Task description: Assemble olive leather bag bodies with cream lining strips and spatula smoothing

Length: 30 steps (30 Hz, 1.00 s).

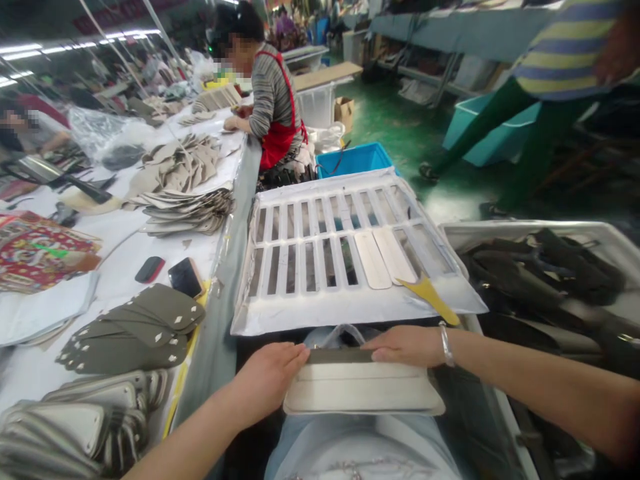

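Note:
Over my lap, a cream flat panel with a dark grey-green strip along its far edge (363, 390) lies between my hands. My left hand (273, 373) presses its closed fingers on the panel's upper left corner. On the right part of the dark strip, my right hand (407, 347) has its fingers closed over the edge; a bracelet is on that wrist. Just beyond them stands a white slotted rack (300, 310), with two cream strips (374, 260) lying on it. A yellow fork-ended tool (435, 300) rests at its near right corner.
Left, a white table holds dark grey panels (135, 327), stacked pieces (65, 427), a phone-like dark object (185, 277) and a patterned red box (45, 250). A white bin (545, 230) with dark pieces stands right. A co-worker in a red apron (277, 127) sits ahead; another person walks at right.

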Each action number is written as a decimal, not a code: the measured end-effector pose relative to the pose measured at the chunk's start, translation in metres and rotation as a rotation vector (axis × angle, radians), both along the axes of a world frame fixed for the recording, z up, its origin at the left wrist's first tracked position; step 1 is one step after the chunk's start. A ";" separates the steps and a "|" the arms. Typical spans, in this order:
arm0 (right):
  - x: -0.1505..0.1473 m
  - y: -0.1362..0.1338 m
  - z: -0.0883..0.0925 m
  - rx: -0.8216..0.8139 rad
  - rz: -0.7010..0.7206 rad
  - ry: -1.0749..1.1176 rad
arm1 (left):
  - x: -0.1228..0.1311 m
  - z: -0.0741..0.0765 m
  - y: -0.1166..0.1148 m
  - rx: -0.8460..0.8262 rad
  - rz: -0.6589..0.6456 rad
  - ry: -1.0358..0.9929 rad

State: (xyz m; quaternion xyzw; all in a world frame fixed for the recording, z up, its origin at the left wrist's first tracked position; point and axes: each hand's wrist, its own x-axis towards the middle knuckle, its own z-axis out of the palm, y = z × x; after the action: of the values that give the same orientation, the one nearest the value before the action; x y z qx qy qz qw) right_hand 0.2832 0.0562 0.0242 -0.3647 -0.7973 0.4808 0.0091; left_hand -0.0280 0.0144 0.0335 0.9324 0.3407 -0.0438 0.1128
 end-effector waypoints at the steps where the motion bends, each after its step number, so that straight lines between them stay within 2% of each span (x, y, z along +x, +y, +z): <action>1: 0.009 -0.001 0.001 -0.022 -0.016 -0.012 | 0.002 0.002 0.000 0.008 0.000 0.021; 3: 0.017 -0.001 0.007 -0.079 0.010 -0.069 | 0.010 0.009 -0.001 0.029 0.014 0.066; 5: 0.018 -0.005 0.018 -0.027 -0.004 -0.130 | 0.022 0.018 -0.006 0.073 0.045 0.068; 7: 0.019 -0.019 0.029 0.157 -0.089 -0.120 | 0.038 0.027 -0.016 0.079 0.057 -0.030; 10: 0.030 -0.063 0.040 0.498 -0.216 -0.019 | 0.070 0.028 -0.039 -0.042 0.021 -0.275; 12: 0.039 -0.096 0.036 0.639 -0.242 -0.006 | 0.092 0.020 -0.053 -0.093 0.011 -0.387; 14: 0.045 -0.123 0.024 0.742 -0.271 -0.018 | 0.109 0.007 -0.062 -0.051 0.034 -0.457; 16: 0.046 -0.137 0.008 0.845 -0.327 -0.010 | 0.120 -0.004 -0.066 0.014 0.059 -0.502; 20: 0.042 -0.143 -0.011 0.983 -0.448 0.031 | 0.125 -0.013 -0.068 0.067 0.078 -0.542; 24: 0.035 -0.143 -0.010 0.998 -0.531 0.008 | 0.128 -0.011 -0.073 0.067 0.174 -0.560; 30: 0.013 -0.148 -0.014 1.019 -0.715 -0.110 | 0.145 -0.006 -0.079 0.086 0.351 -0.553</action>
State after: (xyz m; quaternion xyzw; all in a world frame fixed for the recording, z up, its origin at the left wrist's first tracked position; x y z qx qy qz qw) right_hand 0.2964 -0.0921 0.0105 -0.5830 -0.7545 -0.0119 0.3013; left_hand 0.1172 -0.0651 0.0277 0.8398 0.4542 0.2458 0.1675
